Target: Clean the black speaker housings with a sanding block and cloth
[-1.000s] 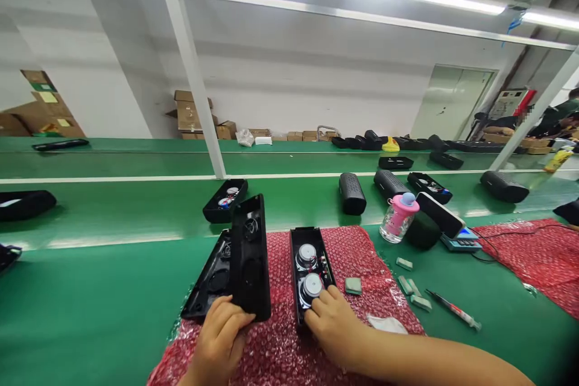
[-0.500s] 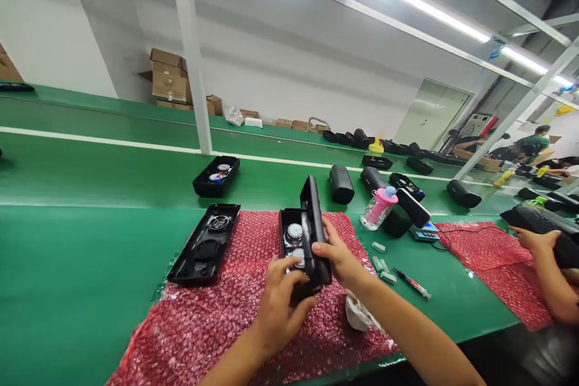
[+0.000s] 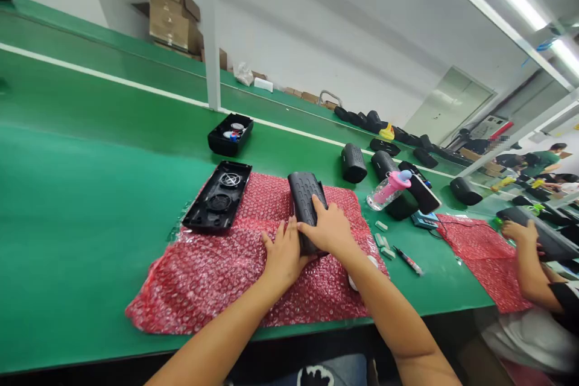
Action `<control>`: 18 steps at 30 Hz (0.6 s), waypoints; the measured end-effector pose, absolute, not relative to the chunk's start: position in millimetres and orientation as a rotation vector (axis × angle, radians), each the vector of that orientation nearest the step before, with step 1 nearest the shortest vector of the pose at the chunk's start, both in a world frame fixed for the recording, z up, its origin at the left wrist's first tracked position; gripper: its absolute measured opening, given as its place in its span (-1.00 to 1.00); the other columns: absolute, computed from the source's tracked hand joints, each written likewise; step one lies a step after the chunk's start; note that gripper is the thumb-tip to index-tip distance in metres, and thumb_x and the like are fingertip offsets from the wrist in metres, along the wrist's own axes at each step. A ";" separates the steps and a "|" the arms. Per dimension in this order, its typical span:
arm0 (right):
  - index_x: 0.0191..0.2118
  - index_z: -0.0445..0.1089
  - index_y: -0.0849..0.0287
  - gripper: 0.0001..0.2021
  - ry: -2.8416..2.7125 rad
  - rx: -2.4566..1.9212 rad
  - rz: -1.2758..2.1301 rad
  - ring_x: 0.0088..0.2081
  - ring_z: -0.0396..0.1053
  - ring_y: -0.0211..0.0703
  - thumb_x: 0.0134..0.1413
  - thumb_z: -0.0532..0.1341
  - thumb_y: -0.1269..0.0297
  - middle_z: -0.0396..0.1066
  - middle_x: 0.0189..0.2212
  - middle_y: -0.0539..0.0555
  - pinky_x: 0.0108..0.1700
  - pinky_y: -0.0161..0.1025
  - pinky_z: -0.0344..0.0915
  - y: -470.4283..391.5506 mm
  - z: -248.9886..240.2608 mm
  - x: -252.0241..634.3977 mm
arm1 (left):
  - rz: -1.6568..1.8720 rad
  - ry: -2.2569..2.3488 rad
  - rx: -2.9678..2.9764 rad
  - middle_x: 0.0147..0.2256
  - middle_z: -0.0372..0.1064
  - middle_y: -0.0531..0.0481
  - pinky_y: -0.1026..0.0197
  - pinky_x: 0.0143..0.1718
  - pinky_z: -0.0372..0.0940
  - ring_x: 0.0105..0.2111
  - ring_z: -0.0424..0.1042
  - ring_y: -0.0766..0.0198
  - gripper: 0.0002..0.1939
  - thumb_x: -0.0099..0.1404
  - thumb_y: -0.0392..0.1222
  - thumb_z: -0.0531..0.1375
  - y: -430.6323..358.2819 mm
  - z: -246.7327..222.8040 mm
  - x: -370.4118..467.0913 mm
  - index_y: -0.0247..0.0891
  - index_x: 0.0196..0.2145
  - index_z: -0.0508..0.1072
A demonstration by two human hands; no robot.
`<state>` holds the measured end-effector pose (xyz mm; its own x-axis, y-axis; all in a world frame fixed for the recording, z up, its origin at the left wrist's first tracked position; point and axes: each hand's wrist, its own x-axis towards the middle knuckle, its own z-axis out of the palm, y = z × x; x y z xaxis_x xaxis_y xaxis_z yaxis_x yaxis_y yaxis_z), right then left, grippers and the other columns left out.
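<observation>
left hand (image 3: 283, 259) spread against the black speaker's (image 3: 303, 190) side, right hand (image 3: 332, 229) spread over its top, on red bubble wrap (image 3: 203, 289) by the table's (image 3: 90, 223) front edge; uneven pressure could skew the casing.

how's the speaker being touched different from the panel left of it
The speaker shows its textured outside; the panel shows its inside, with round grilles. The left hand and right hand touch the speaker, but not the panel. The speaker is thicker than the panel. Both are black.
</observation>
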<state>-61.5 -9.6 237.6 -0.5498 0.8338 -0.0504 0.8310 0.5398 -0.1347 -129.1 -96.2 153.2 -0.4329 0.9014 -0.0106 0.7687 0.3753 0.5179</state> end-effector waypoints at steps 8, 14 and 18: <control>0.44 -0.06 0.02 -0.16 -2.647 -1.604 0.134 0.07 0.31 0.28 0.19 0.22 -0.19 0.24 0.03 0.34 0.08 0.05 0.26 -16.5 239.1 -55.8 | 0.648 2.320 1.479 0.39 -0.16 -0.29 -0.51 0.33 -0.22 0.38 -0.10 -0.14 -0.26 0.37 -0.09 0.21 -97.9 160.9 -123.1 -0.29 0.36 -0.02; 0.44 -0.10 -0.01 -0.19 -2.595 -1.645 0.113 0.07 0.31 0.24 0.22 0.19 -0.18 0.22 0.04 0.31 0.09 0.03 0.26 -11.3 241.1 -58.5 | 0.685 2.305 1.474 0.38 -0.17 -0.32 -0.53 0.32 -0.25 0.38 -0.10 -0.16 -0.23 0.36 -0.12 0.22 -97.0 157.9 -121.4 -0.31 0.37 -0.07; 0.43 -0.02 0.02 -0.21 -2.645 -1.643 0.130 0.05 0.33 0.27 0.21 0.19 -0.19 0.26 0.00 0.31 0.08 0.06 0.25 -4.9 236.0 -64.6 | 0.707 2.306 1.463 0.38 -0.15 -0.32 -0.52 0.33 -0.26 0.38 -0.11 -0.15 -0.22 0.34 -0.13 0.24 -96.5 156.9 -120.3 -0.29 0.36 -0.06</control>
<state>-64.6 -4.9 236.0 -0.4439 0.8958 -0.0226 0.8937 0.4407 -0.0842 -120.3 -96.5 156.9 -0.4251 0.9051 -0.0046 0.7472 0.3538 0.5626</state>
